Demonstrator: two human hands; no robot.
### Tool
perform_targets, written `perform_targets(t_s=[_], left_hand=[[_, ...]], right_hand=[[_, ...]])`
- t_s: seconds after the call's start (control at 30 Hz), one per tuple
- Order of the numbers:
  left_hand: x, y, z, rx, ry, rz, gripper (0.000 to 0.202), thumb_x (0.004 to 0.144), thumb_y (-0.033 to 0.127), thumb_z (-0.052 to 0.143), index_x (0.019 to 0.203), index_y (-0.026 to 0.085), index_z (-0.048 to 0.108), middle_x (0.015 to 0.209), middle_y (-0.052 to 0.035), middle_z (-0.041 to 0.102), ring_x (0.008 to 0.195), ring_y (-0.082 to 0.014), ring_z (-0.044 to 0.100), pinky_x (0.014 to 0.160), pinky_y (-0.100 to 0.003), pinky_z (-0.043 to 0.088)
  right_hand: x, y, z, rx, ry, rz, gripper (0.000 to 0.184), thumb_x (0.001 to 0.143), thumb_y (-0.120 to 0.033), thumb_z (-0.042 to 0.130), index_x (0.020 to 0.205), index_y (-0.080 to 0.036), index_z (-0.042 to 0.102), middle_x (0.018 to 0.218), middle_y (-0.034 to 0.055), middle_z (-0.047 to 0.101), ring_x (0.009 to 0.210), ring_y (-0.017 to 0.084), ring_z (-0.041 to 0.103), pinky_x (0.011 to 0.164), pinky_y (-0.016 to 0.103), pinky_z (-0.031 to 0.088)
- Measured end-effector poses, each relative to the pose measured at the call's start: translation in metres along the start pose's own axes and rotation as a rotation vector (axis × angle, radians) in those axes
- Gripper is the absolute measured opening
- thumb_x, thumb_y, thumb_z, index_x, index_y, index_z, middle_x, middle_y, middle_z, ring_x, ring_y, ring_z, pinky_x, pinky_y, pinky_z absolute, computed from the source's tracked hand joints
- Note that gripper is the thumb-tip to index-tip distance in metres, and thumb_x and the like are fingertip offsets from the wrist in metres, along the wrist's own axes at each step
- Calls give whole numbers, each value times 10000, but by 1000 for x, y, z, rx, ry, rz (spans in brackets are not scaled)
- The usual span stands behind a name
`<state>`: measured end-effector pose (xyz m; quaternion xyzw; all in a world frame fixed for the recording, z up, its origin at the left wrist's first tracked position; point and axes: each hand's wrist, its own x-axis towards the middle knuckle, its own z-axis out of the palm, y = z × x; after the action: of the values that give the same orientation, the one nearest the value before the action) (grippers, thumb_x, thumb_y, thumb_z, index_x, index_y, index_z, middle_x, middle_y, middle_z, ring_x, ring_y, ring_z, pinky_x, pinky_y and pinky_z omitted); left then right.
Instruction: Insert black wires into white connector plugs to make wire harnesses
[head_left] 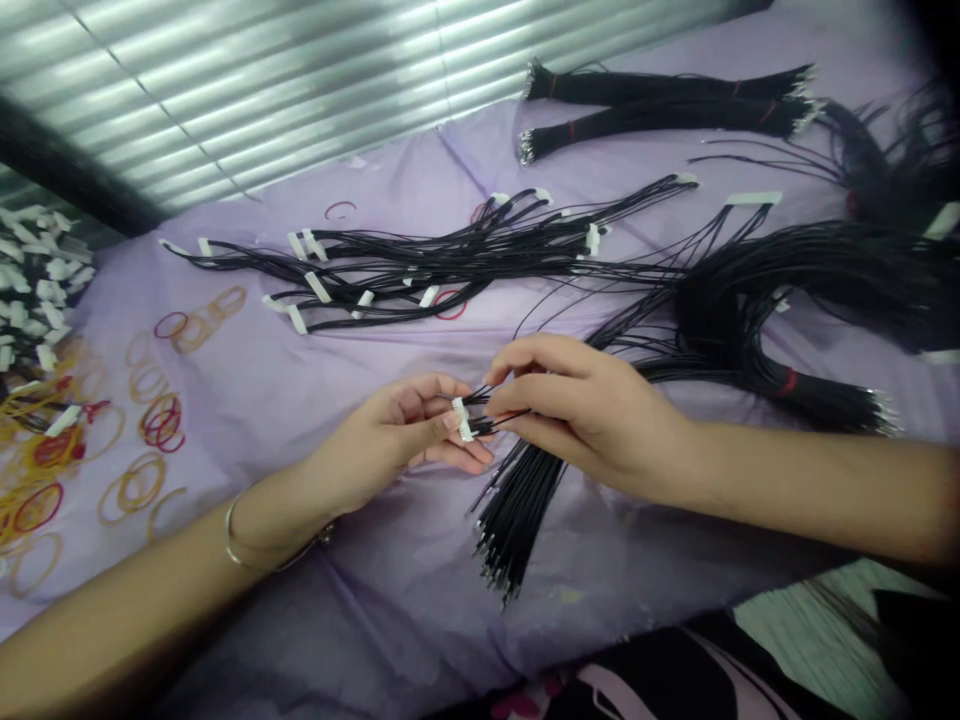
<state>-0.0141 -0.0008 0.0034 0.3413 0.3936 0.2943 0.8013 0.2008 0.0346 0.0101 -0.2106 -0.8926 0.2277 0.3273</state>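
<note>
Bright, even indoor light across the whole frame, soft rather than harsh. Pale banded glare along the ribbed metal panel [225, 90] from ten to twelve o'clock. Gentle, low-contrast shading on the lilac sheet [255, 520], darkest just beneath the left forearm [150, 590] at eight o'clock. Heavy dark vignetting in the two and four o'clock corners. Wide-angle bowing toward the edges; mild blur on the white connectors [37, 290] at nine o'clock.
</note>
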Motion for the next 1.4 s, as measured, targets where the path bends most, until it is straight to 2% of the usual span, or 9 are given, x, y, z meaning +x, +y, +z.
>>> perform_targets(t_s=[0.1,0.23,0.37,0.47,0.53,0.67,0.87,1.23,1.4], left_hand=[[-1,-2,-1,-2,14,-14,281,858,188,625,1077,127,460,835,-47,671,806,-160,684,763,-268,562],[-2,-3,-1,-11,8,-2,282,863,185,617,1094,143,462,845,-43,671,823,-155,680,775,-273,558],[-1,0,1,22,5,-18,264,866,194,615,1068,126,460,852,-54,668,817,-159,681,770,-265,556],[-1,1,1,41,1,-28,215,889,181,582,1054,119,458,828,-61,672,807,-150,682,758,-244,552],[0,1,0,42,0,-30,205,897,163,563,1065,120,453,825,-63,674,809,-152,683,761,-251,551],[-1,-1,-1,37,-4,-28,207,896,156,558,1073,128,455,850,-66,674,820,-162,682,765,-271,551],[-1,-1,-1,33,-2,-20,226,888,150,571,1080,136,451,866,-66,679,825,-161,684,770,-272,555],[-1,-2,-1,31,-20,5,229,882,160,584,1079,141,470,865,-62,681,831,-163,685,767,-269,561],[-2,0,0,46,16,-29,232,876,171,598,1066,131,471,833,-66,679,821,-159,684,759,-254,560]], right_hand=[[4,-3,-13,128,-5,-46,119,888,-134,549,933,-117,658,973,75,598,836,70,543,743,178,454],[5,-3,-17,320,-102,-59,147,887,-113,556,1004,-105,645,773,9,578,706,25,521,645,116,425],[2,1,-10,224,-55,28,201,907,-163,543,1054,-99,664,689,-1,470,643,43,436,590,154,372],[1,5,-6,179,-67,85,251,944,-214,471,941,-82,684,685,20,439,671,71,423,616,195,364],[0,6,-4,179,-72,90,264,936,-187,456,848,-77,679,726,40,459,707,80,442,647,202,380],[0,9,-1,167,-74,115,186,895,-137,513,986,-110,674,820,45,540,745,67,499,674,174,407],[1,11,-1,71,-68,164,93,831,-161,592,762,-100,595,715,17,526,644,65,459,594,172,366],[-1,8,-3,73,-109,193,79,824,-126,543,746,-112,537,732,22,511,673,83,464,620,191,372],[-3,11,0,53,-68,177,44,828,-133,563,790,-111,558,769,31,525,687,86,475,623,192,387]])
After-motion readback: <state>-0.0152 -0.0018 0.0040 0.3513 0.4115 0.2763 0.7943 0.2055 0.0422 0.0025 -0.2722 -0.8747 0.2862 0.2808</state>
